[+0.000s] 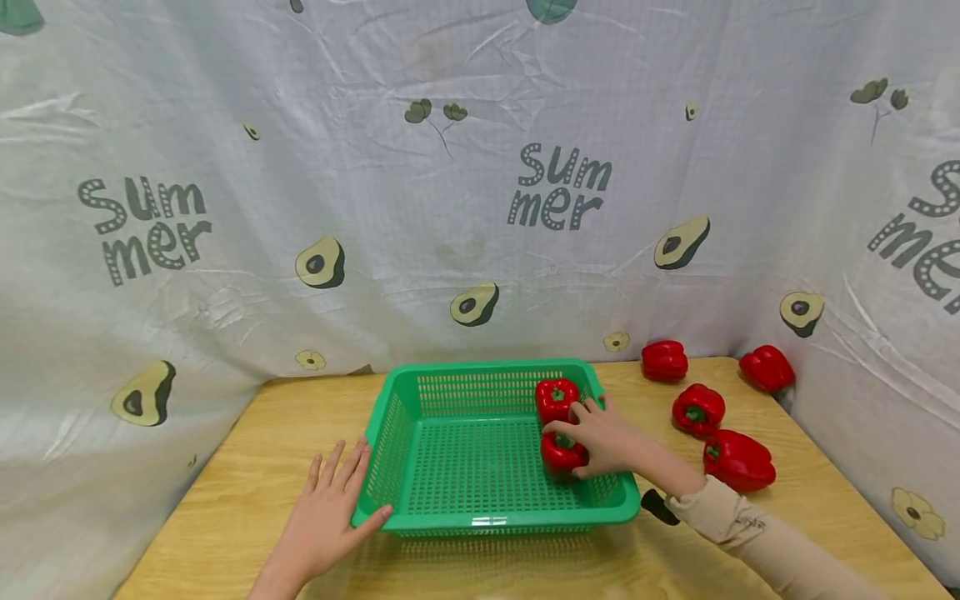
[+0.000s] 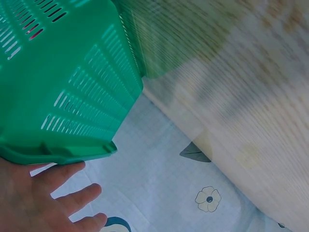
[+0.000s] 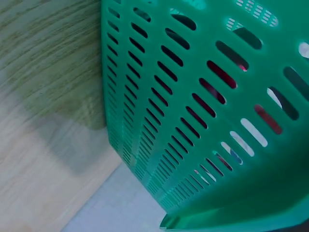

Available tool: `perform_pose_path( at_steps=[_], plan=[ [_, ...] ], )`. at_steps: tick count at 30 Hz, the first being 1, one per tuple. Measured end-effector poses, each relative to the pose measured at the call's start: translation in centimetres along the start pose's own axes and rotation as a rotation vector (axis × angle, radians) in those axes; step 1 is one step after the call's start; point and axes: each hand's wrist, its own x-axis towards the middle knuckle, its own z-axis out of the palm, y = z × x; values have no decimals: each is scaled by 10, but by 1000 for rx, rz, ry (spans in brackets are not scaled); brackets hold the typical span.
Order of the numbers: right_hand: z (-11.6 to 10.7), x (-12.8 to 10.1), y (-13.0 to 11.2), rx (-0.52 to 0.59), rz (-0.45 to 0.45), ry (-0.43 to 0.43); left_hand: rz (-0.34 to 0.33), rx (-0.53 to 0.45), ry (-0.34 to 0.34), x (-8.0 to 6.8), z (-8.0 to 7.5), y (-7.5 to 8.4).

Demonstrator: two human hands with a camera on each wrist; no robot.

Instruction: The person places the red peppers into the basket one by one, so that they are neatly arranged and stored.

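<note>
From the head view, my right hand reaches over the right wall of the green basket, fingers curled around a red pepper resting on the basket floor, just in front of a second pepper. My left hand lies flat on the wooden table, fingers spread, thumb touching the basket's near left corner. Four more peppers sit on the table to the right. My left wrist view shows open fingers below the basket rim. My right wrist view shows only the slotted basket wall, red glimpsed through it.
</note>
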Motion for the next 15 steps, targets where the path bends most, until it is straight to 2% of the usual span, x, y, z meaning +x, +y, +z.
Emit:
perform_pose_path(
  at_steps=[9, 15],
  plan=[
    [-1, -8, 3, -27, -26, 86, -18, -18, -19, -1, -2, 2],
    [-1, -21, 7, -22, -44, 187, -15, -27, -28, 1, -5, 4]
  ],
)
